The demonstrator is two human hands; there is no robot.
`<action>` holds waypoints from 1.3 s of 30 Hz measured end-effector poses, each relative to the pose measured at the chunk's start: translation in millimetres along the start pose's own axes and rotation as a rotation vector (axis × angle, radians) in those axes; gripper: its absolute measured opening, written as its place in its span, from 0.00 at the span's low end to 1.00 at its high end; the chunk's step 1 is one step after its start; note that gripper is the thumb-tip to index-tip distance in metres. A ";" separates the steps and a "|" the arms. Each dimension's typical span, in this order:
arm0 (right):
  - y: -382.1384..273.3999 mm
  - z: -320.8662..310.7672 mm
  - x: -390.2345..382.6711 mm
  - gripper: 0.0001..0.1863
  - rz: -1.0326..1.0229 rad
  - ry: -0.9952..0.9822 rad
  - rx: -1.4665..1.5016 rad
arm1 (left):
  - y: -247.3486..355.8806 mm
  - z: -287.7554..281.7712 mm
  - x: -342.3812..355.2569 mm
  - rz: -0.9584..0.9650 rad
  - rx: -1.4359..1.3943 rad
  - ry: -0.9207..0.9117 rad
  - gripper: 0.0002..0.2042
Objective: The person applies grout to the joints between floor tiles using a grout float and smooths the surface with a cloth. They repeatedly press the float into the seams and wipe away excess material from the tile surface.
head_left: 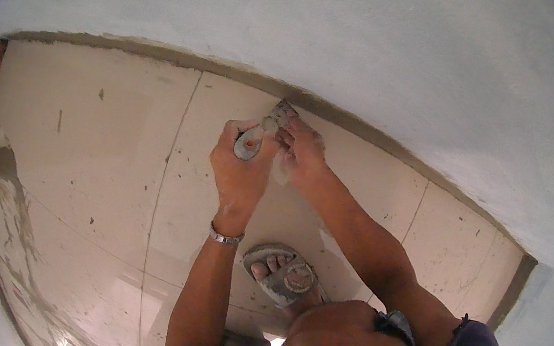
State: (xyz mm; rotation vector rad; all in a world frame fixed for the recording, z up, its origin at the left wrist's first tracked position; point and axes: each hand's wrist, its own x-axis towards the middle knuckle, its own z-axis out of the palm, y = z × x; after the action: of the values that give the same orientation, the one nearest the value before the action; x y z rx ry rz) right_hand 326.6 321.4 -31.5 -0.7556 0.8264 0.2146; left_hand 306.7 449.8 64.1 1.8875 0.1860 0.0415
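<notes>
Floor: cream tiled floor (109,167) is being viewed from above, with a pale plastered wall (356,47) rising behind it and a grey mortar joint (165,52) running along the foot of that wall.
Landmark: the mortar joint is being used as the reference for everything below.
Tool: a small trowel (261,134) with a mortar-caked blade is being pressed tip-first against the joint, its handle pointing away from the joint toward the person.
Left hand: the left hand (241,167) is being kept wrapped around the trowel handle, fingers curled tight, just short of the joint; a metal bracelet (226,237) is being worn on its wrist.
Right hand: the right hand (302,152) is being held half curled beside the blade, fingertips pinching or steadying the metal right at the joint; whether it is fully gripping cannot be told.
Foot: a sandalled foot (279,272) is being planted on the tiles, well back from the joint.
Risk: wet mortar is likely being smeared onto the tile face if the blade is tilted off the joint, and the steadying fingertips are being exposed to a scrape should the tip slip.
</notes>
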 end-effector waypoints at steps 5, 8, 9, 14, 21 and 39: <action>-7.7 -8.5 -13.0 0.21 -0.058 0.037 0.000 | 1.5 11.4 -9.2 0.044 0.041 0.009 0.12; -12.8 -7.2 -29.7 0.21 -0.018 0.065 0.084 | -2.1 15.2 -15.6 0.023 -0.002 -0.012 0.11; -14.5 -13.2 -31.0 0.21 -0.019 0.066 0.089 | -1.0 18.0 -17.8 0.004 -0.012 -0.035 0.11; -25.1 -47.5 -41.8 0.20 -0.029 0.079 0.133 | 1.1 37.5 -34.1 -0.021 -0.104 -0.128 0.11; -66.9 -140.3 -92.0 0.18 -0.172 0.126 -0.213 | -1.8 108.9 -77.8 0.079 -0.207 -0.329 0.15; 38.9 141.7 58.6 0.30 -1.411 -0.605 -1.711 | -55.5 -330.4 3.5 -0.481 -0.225 0.050 0.09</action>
State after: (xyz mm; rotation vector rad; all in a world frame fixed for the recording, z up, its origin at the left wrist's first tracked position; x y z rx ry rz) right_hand 431.5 439.7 -32.6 -2.4822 -0.8475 -0.2129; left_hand 263.9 777.9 117.1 1.5776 0.6378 -0.2101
